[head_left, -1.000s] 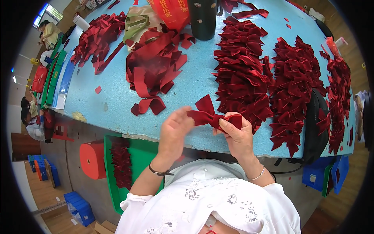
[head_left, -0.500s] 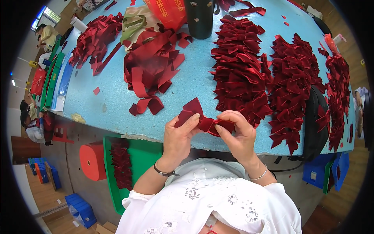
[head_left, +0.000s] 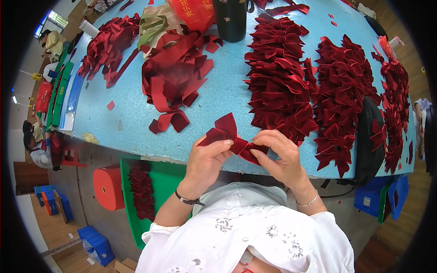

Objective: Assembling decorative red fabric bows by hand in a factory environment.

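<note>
A dark red velvet bow (head_left: 226, 126) is held in the air just over the near edge of the blue table (head_left: 123, 120). My left hand (head_left: 207, 157) pinches its left side, thumb on top near the middle. On the right side, my right hand (head_left: 278, 152) has thumb and fingers closed on the other loop. One pointed end of the bow sticks up between the hands. Nearest beyond my right hand lies a long pile of finished-looking red bows (head_left: 277, 77). Past my left hand is a heap of loose red ribbon strips (head_left: 173, 73).
More bow rows (head_left: 337, 100) lie to the right beside a black bag (head_left: 369, 136). A dark green cup (head_left: 231, 20) and red bag (head_left: 193, 13) stand at the back. Below the table edge are a green crate (head_left: 159, 175) with bows and a red stool (head_left: 108, 189). Other people sit far left.
My fingers have shifted slightly on the bow, and its middle and right loop show more. Both hands keep hold of it. The view has moved a little.
</note>
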`<state>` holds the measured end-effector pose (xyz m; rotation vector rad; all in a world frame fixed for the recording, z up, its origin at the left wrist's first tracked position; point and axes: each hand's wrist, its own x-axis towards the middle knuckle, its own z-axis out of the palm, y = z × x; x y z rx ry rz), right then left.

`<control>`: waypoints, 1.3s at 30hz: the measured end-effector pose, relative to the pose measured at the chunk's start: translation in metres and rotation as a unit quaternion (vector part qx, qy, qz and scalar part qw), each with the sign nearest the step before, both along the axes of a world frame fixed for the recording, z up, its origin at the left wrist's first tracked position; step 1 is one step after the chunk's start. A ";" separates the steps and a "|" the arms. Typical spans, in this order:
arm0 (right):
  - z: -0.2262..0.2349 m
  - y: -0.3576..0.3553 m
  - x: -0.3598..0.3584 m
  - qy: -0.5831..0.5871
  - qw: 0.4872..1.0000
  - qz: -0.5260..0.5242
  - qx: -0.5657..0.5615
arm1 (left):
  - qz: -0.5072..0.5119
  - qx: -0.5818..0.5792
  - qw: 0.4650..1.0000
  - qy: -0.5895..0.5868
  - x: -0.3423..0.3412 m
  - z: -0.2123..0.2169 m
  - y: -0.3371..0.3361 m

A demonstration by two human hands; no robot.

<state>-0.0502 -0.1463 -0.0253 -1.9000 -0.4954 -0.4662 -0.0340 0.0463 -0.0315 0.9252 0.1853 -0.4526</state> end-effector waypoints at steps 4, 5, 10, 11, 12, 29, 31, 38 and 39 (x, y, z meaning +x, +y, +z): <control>-0.006 -0.002 -0.001 -0.004 1.000 0.001 -0.016 | -0.015 -0.056 0.998 0.029 0.000 0.000 -0.001; -0.007 -0.002 -0.001 -0.008 1.000 0.002 -0.024 | -0.023 -0.058 0.998 0.026 0.000 0.000 -0.001; -0.005 -0.001 -0.004 0.016 1.000 0.014 0.007 | -0.017 -0.023 0.999 0.042 0.000 0.005 -0.005; -0.005 -0.001 -0.004 0.019 1.000 0.006 0.015 | -0.008 -0.026 0.999 0.046 -0.001 0.006 -0.006; -0.005 0.000 -0.005 0.023 0.999 -0.003 0.022 | 0.001 -0.029 0.998 0.050 -0.001 0.007 -0.007; -0.010 0.006 -0.008 0.084 0.996 0.010 0.039 | 0.091 0.019 0.995 0.027 -0.009 0.008 -0.019; -0.009 0.006 -0.008 0.090 0.995 0.006 0.046 | 0.056 0.042 0.998 0.007 -0.009 0.009 -0.016; -0.008 0.006 -0.009 0.087 0.994 0.002 0.064 | -0.066 0.138 0.988 -0.035 -0.007 0.012 -0.005; -0.008 0.007 -0.011 0.122 0.989 -0.002 0.088 | -0.058 0.120 0.991 -0.025 -0.008 0.009 -0.004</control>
